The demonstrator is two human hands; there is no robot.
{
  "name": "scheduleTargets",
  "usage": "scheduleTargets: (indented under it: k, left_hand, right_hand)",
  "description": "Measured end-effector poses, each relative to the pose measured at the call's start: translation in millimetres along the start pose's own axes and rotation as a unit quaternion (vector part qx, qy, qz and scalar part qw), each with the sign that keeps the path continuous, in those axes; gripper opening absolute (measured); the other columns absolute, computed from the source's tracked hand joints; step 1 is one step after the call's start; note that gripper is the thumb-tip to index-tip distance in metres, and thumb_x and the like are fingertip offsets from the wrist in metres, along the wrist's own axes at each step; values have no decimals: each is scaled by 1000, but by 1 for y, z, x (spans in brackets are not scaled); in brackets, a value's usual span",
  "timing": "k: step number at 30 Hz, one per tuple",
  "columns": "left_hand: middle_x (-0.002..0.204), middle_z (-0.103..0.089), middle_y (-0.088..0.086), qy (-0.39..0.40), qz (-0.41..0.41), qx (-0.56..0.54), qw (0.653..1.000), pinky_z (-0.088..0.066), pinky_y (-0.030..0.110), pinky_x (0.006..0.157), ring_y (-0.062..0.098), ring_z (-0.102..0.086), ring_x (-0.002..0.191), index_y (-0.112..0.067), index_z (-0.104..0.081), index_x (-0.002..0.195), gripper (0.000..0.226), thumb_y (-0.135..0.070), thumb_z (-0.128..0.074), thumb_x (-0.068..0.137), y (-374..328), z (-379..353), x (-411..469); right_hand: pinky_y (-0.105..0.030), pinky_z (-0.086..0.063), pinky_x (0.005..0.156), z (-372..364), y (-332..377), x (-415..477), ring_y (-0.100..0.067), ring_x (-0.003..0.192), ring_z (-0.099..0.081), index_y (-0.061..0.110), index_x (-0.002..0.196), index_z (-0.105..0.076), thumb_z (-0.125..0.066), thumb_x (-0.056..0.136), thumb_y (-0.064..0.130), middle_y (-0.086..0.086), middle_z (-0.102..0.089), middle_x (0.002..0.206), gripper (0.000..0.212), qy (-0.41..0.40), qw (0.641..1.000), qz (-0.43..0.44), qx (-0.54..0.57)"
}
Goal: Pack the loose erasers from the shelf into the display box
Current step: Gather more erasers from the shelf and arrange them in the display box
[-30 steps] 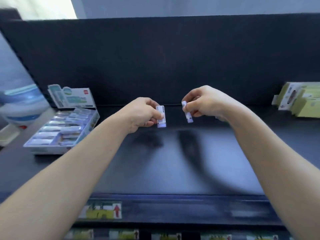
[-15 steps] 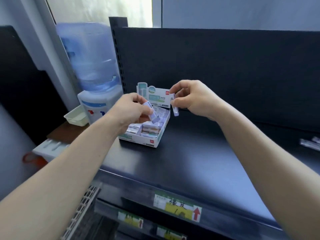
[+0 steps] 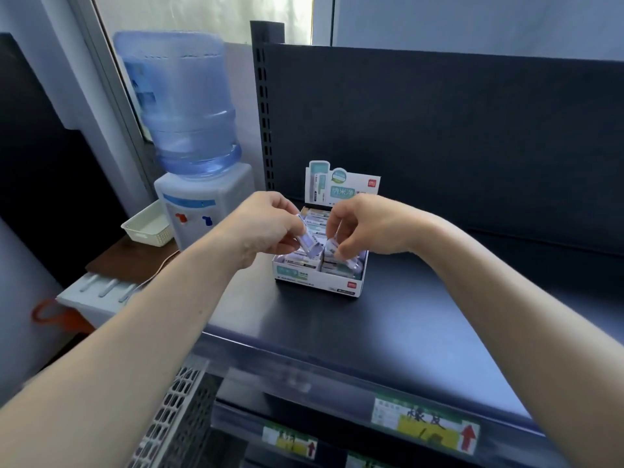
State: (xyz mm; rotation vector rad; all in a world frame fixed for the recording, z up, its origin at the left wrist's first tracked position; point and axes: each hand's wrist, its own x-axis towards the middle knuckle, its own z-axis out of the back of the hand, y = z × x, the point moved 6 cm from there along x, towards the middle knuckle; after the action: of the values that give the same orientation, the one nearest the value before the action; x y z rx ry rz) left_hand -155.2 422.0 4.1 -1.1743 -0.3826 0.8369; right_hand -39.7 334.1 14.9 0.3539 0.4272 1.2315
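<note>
The white and teal display box [image 3: 317, 283] stands on the dark shelf [image 3: 388, 315] near its left end, with its header card upright at the back. Rows of wrapped erasers fill it. My left hand [image 3: 266, 228] hovers over the box's left side and pinches a wrapped eraser [image 3: 308, 241], tilted down toward the box. My right hand [image 3: 364, 228] is over the box's right side, fingertips pinching a second eraser [image 3: 332, 248] that is low among the packed ones.
A water dispenser [image 3: 199, 194] with a blue bottle stands left of the shelf's upright post [image 3: 265, 130]. A small white basket [image 3: 148, 226] sits beside it on a brown surface. Price labels [image 3: 425, 428] line the shelf's front edge below.
Both hands carried their erasers from the shelf's middle leftward to the box and lowered them over it. The view swung left with them, bringing the box closer to centre.
</note>
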Motion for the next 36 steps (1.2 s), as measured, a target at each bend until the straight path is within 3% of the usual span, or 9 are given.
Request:
scheduleTargets:
  k: [3, 9, 14, 17, 20, 25, 29, 36]
  left_hand:
    - [74, -62, 11, 13, -3, 3, 1000, -55, 31, 68, 19, -58, 61, -10, -55, 79, 16, 5, -61, 81, 1, -1, 2]
    - [74, -62, 12, 35, -11, 2, 999, -55, 30, 67, 20, -57, 60, -10, -55, 79, 17, 6, -62, 81, 2, -2, 3]
    - [78, -64, 13, 46, -10, -3, 999, -56, 27, 63, 19, -59, 60, -10, -55, 79, 17, 4, -63, 81, 5, -2, 1]
    - [74, -62, 13, 59, -12, -14, 998, -57, 23, 55, 19, -59, 58, -9, -54, 78, 18, 5, -65, 81, 4, -4, -2]
    - [70, -61, 11, 77, -13, -6, 997, -57, 21, 54, 19, -60, 57, -6, -55, 79, 17, 6, -68, 79, 3, -10, -4]
    - [62, -60, 9, 77, -15, 24, 997, -57, 25, 55, 20, -63, 55, -7, -51, 76, 24, 5, -72, 77, 3, -26, -5]
    - [58, -59, 10, 72, -35, 64, 995, -52, 21, 46, 18, -59, 50, -7, -51, 72, 26, 4, -74, 75, -1, -34, -6]
    - [59, -60, 4, 31, -65, 206, 976, -52, 33, 70, 18, -52, 60, -7, -67, 61, 20, -16, -84, 65, -1, -36, -1]
  right_hand:
    - [-28, -48, 68, -4, 4, -1, -11, 72, -58, 23, 95, -64, -77, 73, 16, 6, -65, 85, 26, 8, 999, -8, -40]
    - [-26, -40, 56, -13, 6, 0, -10, 65, -52, 23, 91, -62, -76, 73, 14, 8, -58, 71, 25, 1, 996, -13, -85]
    - [-28, -50, 63, -16, 6, 0, -16, 70, -60, 20, 76, -63, -69, 74, 2, 6, -63, 73, 19, -3, 992, -20, -122]
    - [-28, -54, 68, -14, 4, -2, -18, 73, -67, 16, 76, -72, -63, 77, -2, 1, -70, 75, 21, -8, 992, -29, -119]
    - [-23, -48, 66, -3, 3, -8, -9, 68, -57, 18, 84, -73, -61, 79, 2, 13, -59, 67, 21, -50, 993, -29, -101]
    - [-14, -38, 53, 15, 0, -20, -1, 59, -48, 21, 85, -69, -55, 83, 3, 14, -53, 65, 23, -104, 992, -23, -68]
    - [-18, -43, 58, 21, -6, -28, 0, 58, -50, 22, 82, -68, -56, 83, 7, 13, -56, 69, 19, -121, 991, -23, -57]
    - [-15, -42, 58, 28, -13, -36, 0, 58, -49, 19, 86, -70, -57, 85, 9, 15, -54, 72, 17, -135, 989, -21, -50]
